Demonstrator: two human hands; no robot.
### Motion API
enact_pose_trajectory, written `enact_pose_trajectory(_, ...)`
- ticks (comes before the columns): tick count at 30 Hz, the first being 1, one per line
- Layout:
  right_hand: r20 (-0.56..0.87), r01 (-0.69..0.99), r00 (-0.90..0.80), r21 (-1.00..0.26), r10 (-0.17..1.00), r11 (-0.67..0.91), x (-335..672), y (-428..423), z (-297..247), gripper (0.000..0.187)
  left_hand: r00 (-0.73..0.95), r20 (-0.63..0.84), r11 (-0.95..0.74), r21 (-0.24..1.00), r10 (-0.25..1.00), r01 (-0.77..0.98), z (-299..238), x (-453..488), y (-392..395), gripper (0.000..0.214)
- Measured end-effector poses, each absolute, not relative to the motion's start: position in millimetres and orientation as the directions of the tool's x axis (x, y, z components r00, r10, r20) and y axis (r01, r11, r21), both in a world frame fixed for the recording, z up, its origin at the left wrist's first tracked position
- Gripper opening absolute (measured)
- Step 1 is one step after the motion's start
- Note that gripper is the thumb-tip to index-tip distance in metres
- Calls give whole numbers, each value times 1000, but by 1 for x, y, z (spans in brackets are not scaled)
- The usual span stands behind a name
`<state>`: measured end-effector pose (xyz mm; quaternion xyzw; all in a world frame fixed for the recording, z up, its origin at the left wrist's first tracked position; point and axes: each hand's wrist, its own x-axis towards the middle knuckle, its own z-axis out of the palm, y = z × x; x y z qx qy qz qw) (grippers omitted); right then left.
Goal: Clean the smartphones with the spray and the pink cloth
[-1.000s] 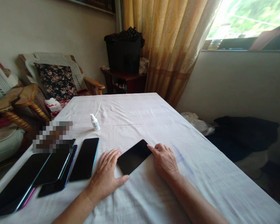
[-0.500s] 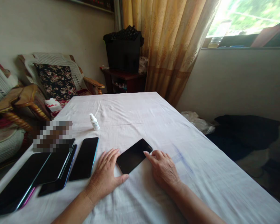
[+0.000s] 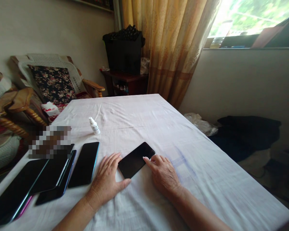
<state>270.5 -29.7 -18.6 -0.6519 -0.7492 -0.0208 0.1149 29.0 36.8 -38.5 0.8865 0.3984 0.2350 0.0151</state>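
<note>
A black phone [image 3: 135, 159] lies screen up, turned at an angle, on the white tablecloth [image 3: 139, 122] in front of me. My left hand [image 3: 106, 179] rests flat on the cloth against the phone's near left corner, fingers spread, thumb under its lower edge. My right hand [image 3: 162, 173] lies on the cloth at the phone's right side, fingers stretched, the index fingertip touching its right edge. Neither hand grips anything.
Several more dark phones and tablets [image 3: 38, 179] lie in a row at the table's left near edge. A small white spray bottle [image 3: 94, 125] stands behind them. Wooden armchairs [image 3: 50, 83] stand to the left, a dark bag [image 3: 248, 131] on the floor to the right.
My right hand has slid back along the phone's right edge toward me, from its far corner to its middle. The left hand has stayed put. The view has shifted slightly.
</note>
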Motion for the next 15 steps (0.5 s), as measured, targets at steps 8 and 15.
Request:
enact_pose_trajectory(8, 182, 990, -32, -127, 983, 55, 278, -25, -16, 57, 571, 387, -673, 216, 724, 707, -36, 30, 36, 66)
enact_pose_trajectory(15, 203, 992, 55, -119, 978, -32, 286, -21, -17, 49, 562, 382, -665, 231, 734, 710, -37, 31, 35, 67)
